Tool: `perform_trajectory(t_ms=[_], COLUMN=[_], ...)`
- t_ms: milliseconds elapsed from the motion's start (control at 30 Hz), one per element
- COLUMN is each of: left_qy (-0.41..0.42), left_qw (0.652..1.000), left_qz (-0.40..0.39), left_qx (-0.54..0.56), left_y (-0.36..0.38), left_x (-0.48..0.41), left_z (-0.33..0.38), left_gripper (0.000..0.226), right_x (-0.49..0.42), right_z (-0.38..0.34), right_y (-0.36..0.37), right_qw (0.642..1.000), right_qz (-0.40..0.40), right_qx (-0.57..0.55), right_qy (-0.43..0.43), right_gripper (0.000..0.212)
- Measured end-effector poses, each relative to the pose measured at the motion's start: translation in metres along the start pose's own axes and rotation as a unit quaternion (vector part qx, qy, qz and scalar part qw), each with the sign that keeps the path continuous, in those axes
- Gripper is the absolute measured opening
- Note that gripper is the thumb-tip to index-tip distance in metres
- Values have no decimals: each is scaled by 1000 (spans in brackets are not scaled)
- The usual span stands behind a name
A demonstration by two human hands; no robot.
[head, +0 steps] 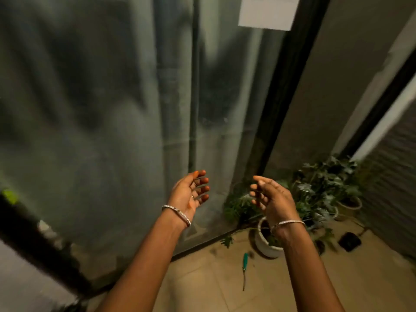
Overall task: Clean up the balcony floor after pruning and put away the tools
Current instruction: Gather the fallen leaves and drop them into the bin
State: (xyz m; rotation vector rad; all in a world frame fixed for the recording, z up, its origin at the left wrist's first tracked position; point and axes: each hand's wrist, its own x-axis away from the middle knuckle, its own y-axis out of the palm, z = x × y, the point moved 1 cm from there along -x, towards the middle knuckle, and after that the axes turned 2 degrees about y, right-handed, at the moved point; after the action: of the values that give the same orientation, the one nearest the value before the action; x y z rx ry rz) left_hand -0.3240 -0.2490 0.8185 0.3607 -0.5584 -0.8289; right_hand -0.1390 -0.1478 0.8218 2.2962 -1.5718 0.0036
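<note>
My left hand [191,192] and my right hand [270,197] are raised in front of me, palms facing each other, fingers loosely curled and holding nothing. Each wrist wears a thin bangle. Below them on the beige tiled floor [281,284] lies a tool with a green handle [245,260] and a thin metal shaft pointing toward me. A few small dark bits of plant debris [213,251] lie on the tiles near the tool and the pot.
A white pot [263,244] with a leafy plant stands partly behind my right wrist. More potted plants [326,188] fill the far corner. A small black pot [349,241] lies on the floor at the right. A glass door with a grey curtain [112,109] fills the left.
</note>
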Motion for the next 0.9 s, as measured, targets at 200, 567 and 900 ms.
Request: perform_trajectory(t_ms=[200,567,900], left_qy=[-37,-156,-265], left_qw=[995,957,881], left_qz=[-92,-213,-340], left_qx=[-26,-117,-195], left_y=[109,234,335], left_x=[-23,-30,-54], left_z=[-51,-148,-221], left_gripper=[20,20,23], right_x=[-2,37,56], right_z=[-34,-47,-52], right_y=[-108,-251,-327], right_qw=[994,943,849], right_qz=[105,319,506], right_qx=[-23,-76,-124], right_qy=[-19,-62,-85], right_gripper=[19,19,18])
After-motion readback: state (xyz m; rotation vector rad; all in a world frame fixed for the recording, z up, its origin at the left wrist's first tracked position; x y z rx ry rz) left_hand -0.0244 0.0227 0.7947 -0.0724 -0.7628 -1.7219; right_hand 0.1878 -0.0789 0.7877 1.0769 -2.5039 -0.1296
